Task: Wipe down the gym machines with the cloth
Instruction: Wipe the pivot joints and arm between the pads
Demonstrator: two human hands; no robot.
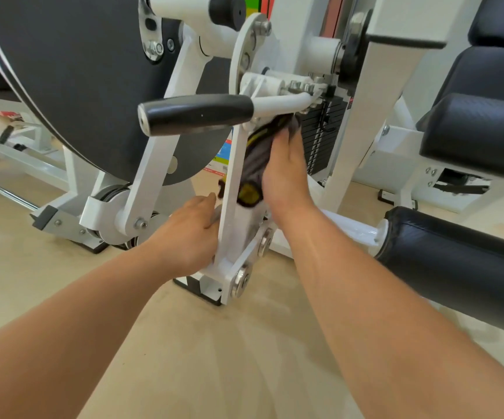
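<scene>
Head: right hand point(285, 181) fingers point(289, 144) press cloth point(253, 167) against lever point(232, 189).

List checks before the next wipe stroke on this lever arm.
1. Contact: right hand presses cloth against white lever arm: ok.
2. Brace: left hand steadying the arm: cannot tell; its fingers are hidden behind the arm's edge.
3. Room to stroke up: not ok; the cloth already reaches the tube of the black handle.
4. Room to stroke down: ok; bare arm shows below the cloth, down to the pivot bolts.
5. Cloth clean enough: cannot tell.
</scene>
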